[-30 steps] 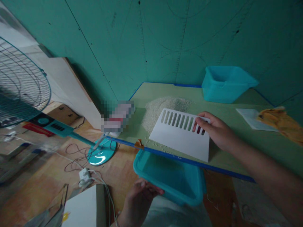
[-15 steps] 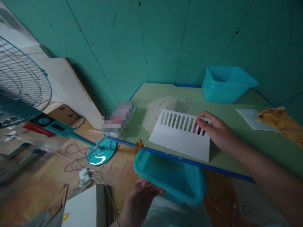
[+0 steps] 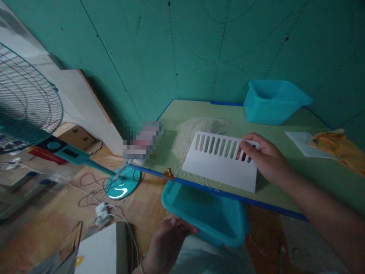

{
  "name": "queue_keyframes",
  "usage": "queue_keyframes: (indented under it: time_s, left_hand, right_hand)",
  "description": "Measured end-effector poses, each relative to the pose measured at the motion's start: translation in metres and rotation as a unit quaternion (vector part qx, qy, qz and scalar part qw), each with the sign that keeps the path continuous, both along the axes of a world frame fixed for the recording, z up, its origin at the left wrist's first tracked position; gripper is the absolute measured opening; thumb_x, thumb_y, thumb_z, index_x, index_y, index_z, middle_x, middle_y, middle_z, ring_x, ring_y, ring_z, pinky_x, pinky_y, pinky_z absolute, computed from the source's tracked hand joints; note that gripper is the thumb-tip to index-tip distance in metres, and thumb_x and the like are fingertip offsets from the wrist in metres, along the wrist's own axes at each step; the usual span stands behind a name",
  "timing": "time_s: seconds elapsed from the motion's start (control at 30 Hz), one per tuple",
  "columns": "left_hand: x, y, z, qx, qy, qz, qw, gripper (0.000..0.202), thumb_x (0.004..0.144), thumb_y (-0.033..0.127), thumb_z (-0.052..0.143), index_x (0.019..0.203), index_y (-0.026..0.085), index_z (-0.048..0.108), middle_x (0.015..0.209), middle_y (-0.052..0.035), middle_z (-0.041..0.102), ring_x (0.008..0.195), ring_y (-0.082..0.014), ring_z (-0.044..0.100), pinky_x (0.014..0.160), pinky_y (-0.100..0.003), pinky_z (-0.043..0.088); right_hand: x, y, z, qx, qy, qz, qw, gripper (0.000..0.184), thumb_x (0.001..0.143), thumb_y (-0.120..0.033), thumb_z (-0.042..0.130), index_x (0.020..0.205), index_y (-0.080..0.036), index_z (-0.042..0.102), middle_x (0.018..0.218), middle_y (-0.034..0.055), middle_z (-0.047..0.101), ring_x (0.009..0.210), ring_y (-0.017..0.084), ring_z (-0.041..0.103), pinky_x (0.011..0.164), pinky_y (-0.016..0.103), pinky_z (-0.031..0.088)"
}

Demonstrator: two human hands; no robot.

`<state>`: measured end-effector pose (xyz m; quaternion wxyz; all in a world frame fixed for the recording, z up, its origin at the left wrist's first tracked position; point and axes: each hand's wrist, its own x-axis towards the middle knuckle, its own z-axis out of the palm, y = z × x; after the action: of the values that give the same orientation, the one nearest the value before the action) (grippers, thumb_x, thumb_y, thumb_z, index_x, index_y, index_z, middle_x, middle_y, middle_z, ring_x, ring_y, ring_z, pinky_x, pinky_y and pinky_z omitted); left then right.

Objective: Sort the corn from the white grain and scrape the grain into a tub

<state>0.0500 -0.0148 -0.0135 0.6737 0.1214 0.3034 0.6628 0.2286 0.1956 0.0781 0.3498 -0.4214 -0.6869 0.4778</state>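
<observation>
My right hand [image 3: 265,160] grips the slotted top edge of a white plastic scraper board [image 3: 219,161], which stands tilted on the green table [image 3: 285,182] near its front edge. A heap of white rice [image 3: 191,131] lies behind and to the left of the board, with grains scattered along the blue table edge. My left hand [image 3: 168,238] holds the near rim of a teal plastic tub [image 3: 205,213] just below the table's front edge, under the board.
A second teal tub [image 3: 273,101] stands at the table's back right. A white sheet [image 3: 303,144] and a yellow cloth [image 3: 339,148] lie at the right. A standing fan [image 3: 28,114] and cables [image 3: 102,213] occupy the floor at left.
The scraper board and my right hand have shifted slightly right and away from the table's front edge. The tub and my left hand stay put.
</observation>
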Motion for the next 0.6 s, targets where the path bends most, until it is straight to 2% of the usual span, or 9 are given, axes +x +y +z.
queue_keyframes:
  time_s: [0.17,0.33,0.5,0.6]
  left_hand:
    - [0.0004,-0.0005,-0.001,-0.012,-0.007,0.004,1.0,0.019,0.076,0.026,0.056,0.068,0.019,0.072,0.071,-0.0035,0.076,0.071,-0.0191,0.068,0.073,-0.032,0.047]
    - [0.0001,-0.0008,-0.0013,-0.014,0.0,0.005,1.0,0.02,0.077,0.025,0.055,0.068,0.018,0.072,0.071,-0.0041,0.076,0.072,-0.0198,0.068,0.074,-0.033,0.047]
    - [0.0,-0.0012,-0.0017,-0.006,-0.006,0.006,1.0,0.02,0.077,0.025,0.055,0.07,0.018,0.072,0.071,-0.0042,0.076,0.072,-0.0196,0.068,0.074,-0.033,0.046]
    - [0.0002,-0.0013,-0.0019,-0.007,-0.005,0.002,1.0,0.021,0.077,0.025,0.054,0.071,0.017,0.072,0.072,-0.0039,0.076,0.072,-0.0194,0.068,0.074,-0.033,0.047]
  right_hand:
    - [-0.0004,0.0015,-0.0027,0.013,0.009,-0.012,1.0,0.029,0.075,-0.055,0.053,0.072,-0.027,0.047,0.061,-0.0004,0.058,0.052,0.015,0.05,0.051,0.029,0.039]
    - [-0.0013,0.0011,-0.0055,-0.003,0.003,0.01,1.0,0.029,0.076,-0.054,0.053,0.075,-0.026,0.047,0.06,-0.0012,0.057,0.052,0.015,0.051,0.049,0.028,0.039]
    - [-0.0003,0.0017,-0.005,-0.007,0.03,-0.012,0.999,0.027,0.076,-0.052,0.055,0.073,-0.026,0.047,0.06,-0.002,0.057,0.051,0.013,0.05,0.048,0.026,0.037]
    - [-0.0018,0.001,-0.0044,-0.013,0.023,0.008,1.0,0.027,0.076,-0.052,0.055,0.074,-0.026,0.048,0.059,-0.0022,0.057,0.05,0.013,0.05,0.048,0.026,0.037]
